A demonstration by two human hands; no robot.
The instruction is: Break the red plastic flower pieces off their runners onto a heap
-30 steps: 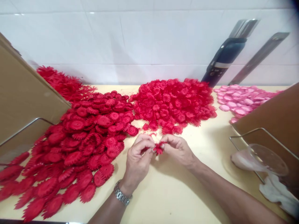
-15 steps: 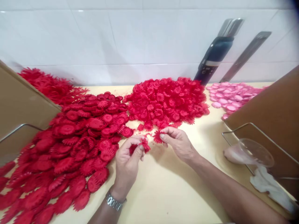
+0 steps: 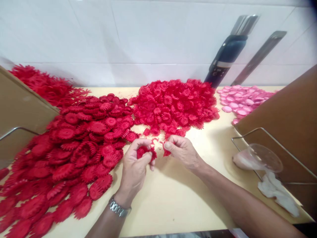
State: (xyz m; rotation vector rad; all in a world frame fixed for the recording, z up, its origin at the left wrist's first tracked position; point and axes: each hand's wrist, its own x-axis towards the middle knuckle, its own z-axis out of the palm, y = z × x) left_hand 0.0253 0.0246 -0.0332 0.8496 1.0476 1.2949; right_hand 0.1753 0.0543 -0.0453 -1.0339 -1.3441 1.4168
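Note:
My left hand (image 3: 137,162), with a metal watch (image 3: 119,207) at the wrist, is closed around several red fringed discs (image 3: 145,151), held between thumb and fingers. Just to the right, my right hand (image 3: 183,150) pinches a small red fringed piece (image 3: 166,151), apart from the left hand's discs. Both hands are raised over the pale table (image 3: 158,198). Behind them rises a heap of small red fringed pieces (image 3: 173,105). To the left spreads a large pile of darker red fringed discs (image 3: 74,155).
Pink discs (image 3: 240,99) lie at the back right. A dark bottle (image 3: 228,51) and a metal bar (image 3: 260,58) lean by the tiled wall. Cardboard panels (image 3: 284,112) flank both sides. At right are a clear plastic cup (image 3: 266,158), a wire frame (image 3: 262,129) and crumpled tissue (image 3: 277,191).
The right hand's red piece has turned from facing me to nearly edge-on. The left hand's discs have shifted in its grip. The view has tilted slightly down, showing the table's front edge.

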